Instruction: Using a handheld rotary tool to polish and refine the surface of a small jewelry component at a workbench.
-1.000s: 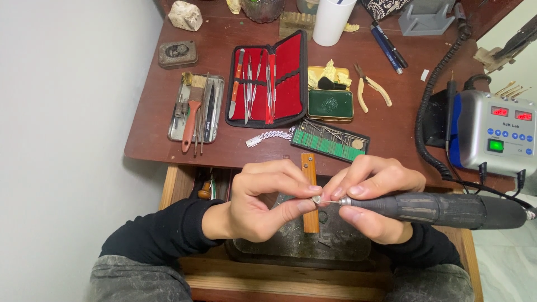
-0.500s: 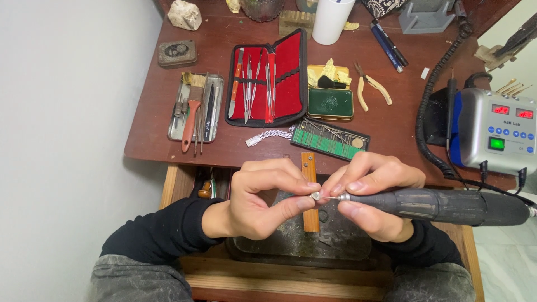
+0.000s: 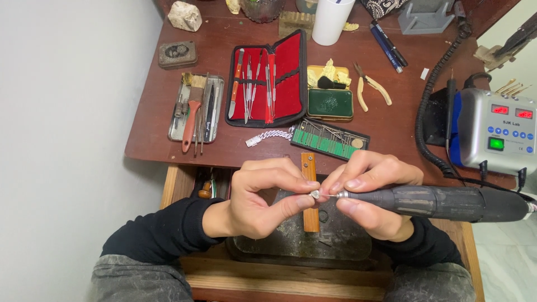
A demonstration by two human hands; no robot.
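Two hands at work over a dark wooden bench (image 3: 224, 145) set against a pale wall on the left, tiled floor showing at lower right. Far centre: open red-lined tool case (image 3: 267, 81) with slim steel instruments; left of it, metal tray (image 3: 196, 107) with brushes and small tools, plus a small dark tin (image 3: 177, 54) and a pale stone (image 3: 185, 15) toward the far left corner. Right of the case: green-lidded tin (image 3: 330, 103), pliers (image 3: 370, 86), two pens (image 3: 387, 46), white cylinder (image 3: 332, 19) at the far edge. Nearer: green bur stand (image 3: 329, 141) with a short silver chain (image 3: 269, 136) lying just left of it. Far right: grey control unit (image 3: 499, 133) with lit red displays and green button, coiled black cable (image 3: 436, 84) beside it. Near centre: wooden bench pin (image 3: 309, 218) projecting toward the viewer above a dark tray (image 3: 302, 240).

Left hand (image 3: 260, 198), black-sleeved, palm turned inward, thumb and forefinger pressed together on a small silver workpiece (image 3: 315, 194) held just above the bench pin. Right hand (image 3: 372, 198) wrapped around the nose of a dark rotary handpiece (image 3: 436, 202), fingers closed on it, body of the tool running off to the right. Thin bur at the tip touching the silver workpiece between the two hands.
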